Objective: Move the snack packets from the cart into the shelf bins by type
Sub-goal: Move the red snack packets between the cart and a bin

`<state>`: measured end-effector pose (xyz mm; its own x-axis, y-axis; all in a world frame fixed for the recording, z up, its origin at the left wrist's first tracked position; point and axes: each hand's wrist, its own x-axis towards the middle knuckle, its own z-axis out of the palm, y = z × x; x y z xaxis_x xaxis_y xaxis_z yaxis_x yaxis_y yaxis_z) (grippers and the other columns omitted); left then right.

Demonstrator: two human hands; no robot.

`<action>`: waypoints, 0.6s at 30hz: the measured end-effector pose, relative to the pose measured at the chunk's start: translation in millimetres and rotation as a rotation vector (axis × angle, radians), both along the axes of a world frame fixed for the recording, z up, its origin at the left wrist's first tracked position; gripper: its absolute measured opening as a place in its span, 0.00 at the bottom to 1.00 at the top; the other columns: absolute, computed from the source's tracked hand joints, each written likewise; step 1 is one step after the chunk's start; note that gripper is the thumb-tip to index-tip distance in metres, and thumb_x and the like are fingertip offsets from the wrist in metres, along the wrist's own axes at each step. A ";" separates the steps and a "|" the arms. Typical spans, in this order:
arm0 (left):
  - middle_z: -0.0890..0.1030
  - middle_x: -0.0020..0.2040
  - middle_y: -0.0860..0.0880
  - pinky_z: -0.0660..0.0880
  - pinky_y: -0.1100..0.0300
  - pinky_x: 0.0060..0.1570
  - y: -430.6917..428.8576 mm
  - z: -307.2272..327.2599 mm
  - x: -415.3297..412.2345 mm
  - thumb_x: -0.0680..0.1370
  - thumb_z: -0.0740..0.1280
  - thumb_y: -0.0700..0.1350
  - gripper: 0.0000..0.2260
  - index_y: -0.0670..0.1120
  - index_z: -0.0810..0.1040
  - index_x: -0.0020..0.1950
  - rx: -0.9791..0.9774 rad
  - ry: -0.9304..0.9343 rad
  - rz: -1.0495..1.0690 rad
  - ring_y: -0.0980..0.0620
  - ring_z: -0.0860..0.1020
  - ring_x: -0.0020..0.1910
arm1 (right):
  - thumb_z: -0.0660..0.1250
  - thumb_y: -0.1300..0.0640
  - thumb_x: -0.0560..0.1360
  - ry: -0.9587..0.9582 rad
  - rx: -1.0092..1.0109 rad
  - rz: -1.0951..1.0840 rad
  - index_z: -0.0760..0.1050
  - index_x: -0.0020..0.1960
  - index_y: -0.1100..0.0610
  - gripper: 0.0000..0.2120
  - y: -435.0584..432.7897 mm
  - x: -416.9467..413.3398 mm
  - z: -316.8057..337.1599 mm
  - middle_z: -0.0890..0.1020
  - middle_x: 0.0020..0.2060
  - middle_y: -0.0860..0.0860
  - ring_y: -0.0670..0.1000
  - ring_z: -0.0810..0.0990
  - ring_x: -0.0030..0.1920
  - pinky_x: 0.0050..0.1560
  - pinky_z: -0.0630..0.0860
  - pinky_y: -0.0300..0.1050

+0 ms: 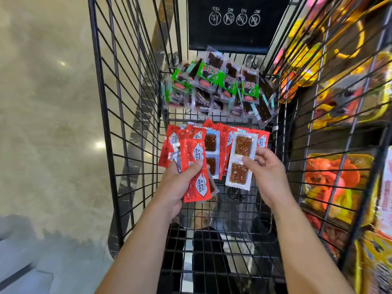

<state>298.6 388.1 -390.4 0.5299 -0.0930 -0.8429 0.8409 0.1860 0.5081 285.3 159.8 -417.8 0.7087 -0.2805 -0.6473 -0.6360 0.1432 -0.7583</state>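
I look down into a black wire cart (131,128). My left hand (180,183) grips a fan of red snack packets (192,158), thumb across the front one. My right hand (267,170) pinches a twin packet with two clear windows of brown snack (240,160), held upright next to the red stack. More red packets (222,132) lie behind both hands on the cart floor. A heap of green-and-clear packets (218,85) lies at the cart's far end.
A black sign panel (237,24) with white pictograms closes the cart's far end. Shelf bins with yellow and orange snack packs (339,179) stand right of the cart wall. Pale shiny floor (46,102) lies to the left.
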 end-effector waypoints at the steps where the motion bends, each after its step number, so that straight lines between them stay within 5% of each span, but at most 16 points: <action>1: 0.89 0.56 0.48 0.84 0.39 0.54 -1.2 0.8 -0.1 0.68 0.79 0.56 0.29 0.51 0.80 0.67 -0.006 -0.002 -0.005 0.45 0.88 0.53 | 0.75 0.63 0.76 -0.030 0.115 -0.005 0.80 0.58 0.55 0.12 -1.7 -2.8 9.4 0.87 0.52 0.53 0.54 0.86 0.56 0.60 0.79 0.51; 5: 0.88 0.56 0.49 0.85 0.45 0.52 -7.5 3.7 -2.8 0.67 0.80 0.60 0.29 0.53 0.80 0.66 -0.045 -0.012 -0.012 0.46 0.88 0.54 | 0.77 0.59 0.71 -0.070 0.317 0.083 0.83 0.56 0.52 0.14 17.7 -6.6 30.5 0.87 0.54 0.57 0.58 0.86 0.56 0.58 0.83 0.55; 10: 0.88 0.56 0.46 0.85 0.48 0.51 -9.5 4.2 -6.0 0.70 0.81 0.56 0.17 0.56 0.85 0.57 -0.026 -0.051 -0.042 0.44 0.88 0.54 | 0.77 0.61 0.75 -0.180 -0.139 0.358 0.83 0.52 0.45 0.12 56.3 -10.1 30.3 0.86 0.45 0.49 0.44 0.82 0.43 0.48 0.78 0.33; 14: 0.89 0.55 0.48 0.85 0.50 0.48 -2.0 2.4 -7.8 0.69 0.82 0.55 0.15 0.59 0.86 0.54 0.004 -0.069 -0.007 0.46 0.88 0.53 | 0.75 0.53 0.77 -0.126 -0.180 0.329 0.85 0.52 0.45 0.05 47.5 -10.0 15.8 0.86 0.47 0.44 0.42 0.83 0.48 0.52 0.77 0.35; 18: 0.89 0.55 0.51 0.83 0.46 0.55 2.8 0.3 -7.1 0.67 0.81 0.58 0.16 0.62 0.85 0.53 0.026 -0.055 0.016 0.48 0.88 0.53 | 0.71 0.46 0.79 0.138 -0.365 0.116 0.78 0.68 0.54 0.20 32.8 10.2 -15.0 0.83 0.56 0.45 0.48 0.82 0.56 0.62 0.78 0.48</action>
